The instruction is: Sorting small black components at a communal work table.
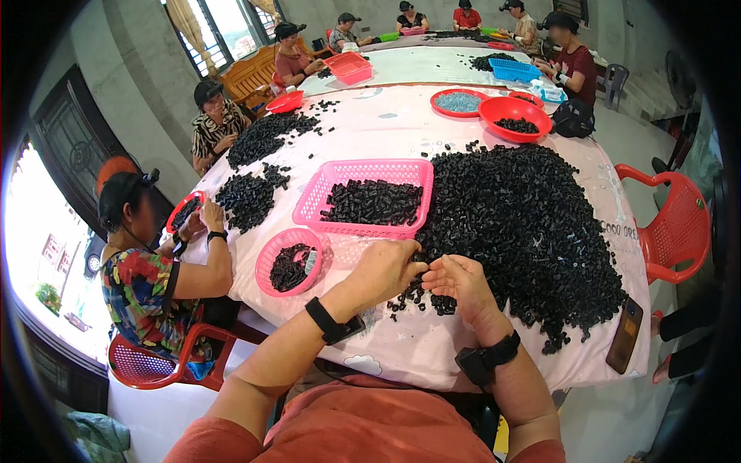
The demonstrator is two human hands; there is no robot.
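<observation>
My left hand [388, 270] and my right hand [461, 285] meet just above the near edge of a big heap of small black plastic parts [517, 224]. Both have their fingers pinched together, tip to tip; whatever lies between them is too small and hidden to name. Beyond my left hand sits a pink rectangular basket [307, 202] with black short tube-like pieces [374, 202] in it. Left of that hand stands a round pink basket [262, 258] holding thin black parts [289, 268] and a pale small item.
A phone [624, 336] lies at the table's right edge, near a red chair [679, 231]. Farther off are a red bowl [513, 135], a red tray of pale blue pieces [458, 113] and a blue basket [515, 71]. A co-worker [147, 262] sits at left; several others line the table.
</observation>
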